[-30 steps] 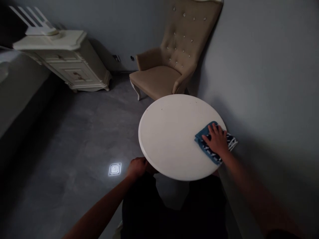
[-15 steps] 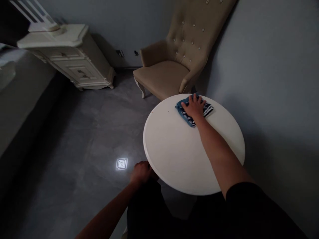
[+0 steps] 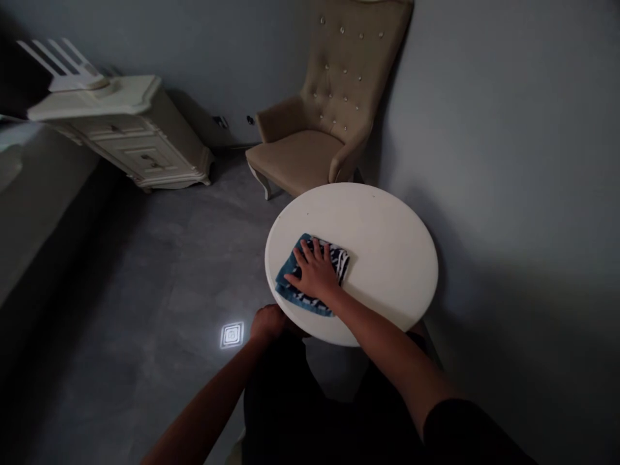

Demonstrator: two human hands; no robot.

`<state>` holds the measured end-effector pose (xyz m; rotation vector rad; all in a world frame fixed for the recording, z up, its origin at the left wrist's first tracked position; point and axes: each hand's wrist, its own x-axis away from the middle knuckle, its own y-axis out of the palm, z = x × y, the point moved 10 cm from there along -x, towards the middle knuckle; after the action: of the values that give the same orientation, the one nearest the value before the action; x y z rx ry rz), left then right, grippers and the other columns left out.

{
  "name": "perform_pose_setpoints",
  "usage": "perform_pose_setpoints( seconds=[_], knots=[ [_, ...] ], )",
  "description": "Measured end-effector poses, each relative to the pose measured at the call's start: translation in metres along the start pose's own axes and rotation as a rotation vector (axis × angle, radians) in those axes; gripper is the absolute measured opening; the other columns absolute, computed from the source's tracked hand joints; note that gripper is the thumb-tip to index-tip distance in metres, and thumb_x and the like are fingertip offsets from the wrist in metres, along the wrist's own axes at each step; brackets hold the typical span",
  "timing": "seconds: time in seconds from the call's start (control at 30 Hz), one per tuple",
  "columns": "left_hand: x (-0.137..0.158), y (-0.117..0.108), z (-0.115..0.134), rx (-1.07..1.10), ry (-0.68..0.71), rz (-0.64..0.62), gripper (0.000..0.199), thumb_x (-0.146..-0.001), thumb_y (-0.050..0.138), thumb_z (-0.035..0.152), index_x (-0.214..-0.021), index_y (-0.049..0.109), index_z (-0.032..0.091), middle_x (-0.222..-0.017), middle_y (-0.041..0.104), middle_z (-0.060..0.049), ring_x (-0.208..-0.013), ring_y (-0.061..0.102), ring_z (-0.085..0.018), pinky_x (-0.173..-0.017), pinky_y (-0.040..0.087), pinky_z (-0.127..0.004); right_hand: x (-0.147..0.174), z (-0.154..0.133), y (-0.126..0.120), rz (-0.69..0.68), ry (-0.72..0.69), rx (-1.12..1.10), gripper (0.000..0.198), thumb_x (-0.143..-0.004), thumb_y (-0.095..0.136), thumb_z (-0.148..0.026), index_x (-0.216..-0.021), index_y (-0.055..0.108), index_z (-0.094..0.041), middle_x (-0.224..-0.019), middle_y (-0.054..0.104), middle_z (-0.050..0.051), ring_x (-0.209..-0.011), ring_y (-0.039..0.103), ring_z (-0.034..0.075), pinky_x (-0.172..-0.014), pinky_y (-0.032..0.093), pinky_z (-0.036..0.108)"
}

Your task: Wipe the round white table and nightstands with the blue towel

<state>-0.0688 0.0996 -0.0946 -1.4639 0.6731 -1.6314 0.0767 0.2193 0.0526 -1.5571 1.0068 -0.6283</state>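
Note:
My right hand (image 3: 314,272) lies flat with its fingers spread on a folded cloth (image 3: 289,284), blue with a black and white pattern. The cloth rests on the left, near part of a round white table (image 3: 387,239). Low by the table's left edge, over my dark-clad leg, is my left hand (image 3: 268,323). Its fingers are hidden at the table's rim, so I cannot tell whether they grip anything.
A tan tufted armchair (image 3: 295,158) stands behind the table. Farther left is a white cabinet (image 3: 150,155) bearing a white device with upright bars (image 3: 75,79). A grey wall (image 3: 508,161) rises at the right. A bright square pattern (image 3: 232,335) shows on the floor.
My right hand and the cloth have moved from the table's far side toward me and to the left. The left hand stays by the table's edge. The view has shifted slightly.

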Motion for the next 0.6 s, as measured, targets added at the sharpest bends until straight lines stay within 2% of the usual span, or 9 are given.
perform_pose_setpoints(
  seconds=[0.07, 0.13, 0.23, 0.33, 0.4, 0.47, 0.6],
  knots=[
    [0.004, 0.002, 0.001, 0.002, -0.008, 0.022, 0.059, -0.116, 0.041, 0.05, -0.132, 0.085, 0.014, -0.135, 0.083, -0.023, -0.126, 0.079, -0.035, -0.108, 0.056, -0.042, 0.043, 0.009, -0.004, -0.023, -0.011, 0.023, 0.094, -0.105, 0.04, -0.083, -0.184, 0.037, -0.033, -0.19, 0.031, -0.003, -0.18, 0.017, 0.043, -0.146, 0.018, 0.07],
    [0.01, 0.003, 0.001, -0.003, -0.016, 0.035, 0.062, -0.117, 0.038, 0.052, -0.13, 0.086, 0.015, -0.133, 0.084, -0.022, -0.123, 0.08, -0.034, -0.107, 0.057, -0.042, 0.083, 0.031, -0.009, -0.04, 0.025, 0.061, 0.095, -0.104, 0.037, -0.087, -0.185, 0.033, -0.036, -0.191, 0.026, -0.003, -0.18, 0.017, 0.042, -0.145, 0.021, 0.07],
    [0.016, 0.002, 0.002, 0.006, -0.012, 0.057, 0.06, -0.117, 0.036, 0.05, -0.127, 0.087, 0.019, -0.132, 0.084, -0.02, -0.122, 0.081, -0.033, -0.107, 0.058, -0.041, 0.132, 0.083, -0.019, -0.033, 0.149, 0.125, 0.094, -0.104, 0.043, -0.086, -0.185, 0.028, -0.043, -0.19, 0.028, -0.002, -0.179, 0.021, 0.041, -0.142, 0.024, 0.073],
    [0.018, -0.001, 0.001, 0.03, 0.007, 0.074, 0.062, -0.118, 0.034, 0.05, -0.124, 0.088, 0.02, -0.132, 0.085, -0.019, -0.122, 0.081, -0.034, -0.107, 0.058, -0.042, 0.156, 0.141, -0.033, -0.017, 0.26, 0.191, 0.093, -0.107, 0.044, -0.079, -0.186, 0.033, -0.031, -0.191, 0.026, 0.009, -0.178, 0.022, 0.046, -0.141, 0.021, 0.077],
    [0.017, -0.003, 0.001, 0.04, 0.017, 0.076, 0.064, -0.118, 0.033, 0.051, -0.122, 0.089, 0.02, -0.131, 0.085, -0.02, -0.122, 0.081, -0.036, -0.107, 0.058, -0.044, 0.152, 0.179, -0.043, -0.014, 0.328, 0.232, 0.092, -0.11, 0.04, -0.076, -0.184, 0.038, -0.021, -0.192, 0.026, 0.015, -0.177, 0.023, 0.05, -0.139, 0.02, 0.079],
    [0.015, -0.004, -0.001, 0.043, 0.014, 0.06, 0.063, -0.118, 0.035, 0.051, -0.123, 0.089, 0.019, -0.13, 0.085, -0.02, -0.121, 0.081, -0.036, -0.106, 0.058, -0.044, 0.132, 0.214, -0.051, -0.024, 0.406, 0.265, 0.091, -0.112, 0.036, -0.076, -0.182, 0.041, -0.018, -0.192, 0.026, 0.016, -0.176, 0.024, 0.05, -0.138, 0.021, 0.08],
    [0.01, -0.004, -0.006, 0.05, -0.004, 0.024, 0.06, -0.117, 0.039, 0.053, -0.125, 0.088, 0.019, -0.129, 0.085, -0.02, -0.122, 0.081, -0.036, -0.107, 0.058, -0.043, 0.056, 0.262, -0.06, -0.024, 0.517, 0.285, 0.092, -0.113, 0.029, -0.076, -0.182, 0.039, -0.014, -0.192, 0.023, 0.02, -0.174, 0.023, 0.051, -0.137, 0.021, 0.081]
  ],
)
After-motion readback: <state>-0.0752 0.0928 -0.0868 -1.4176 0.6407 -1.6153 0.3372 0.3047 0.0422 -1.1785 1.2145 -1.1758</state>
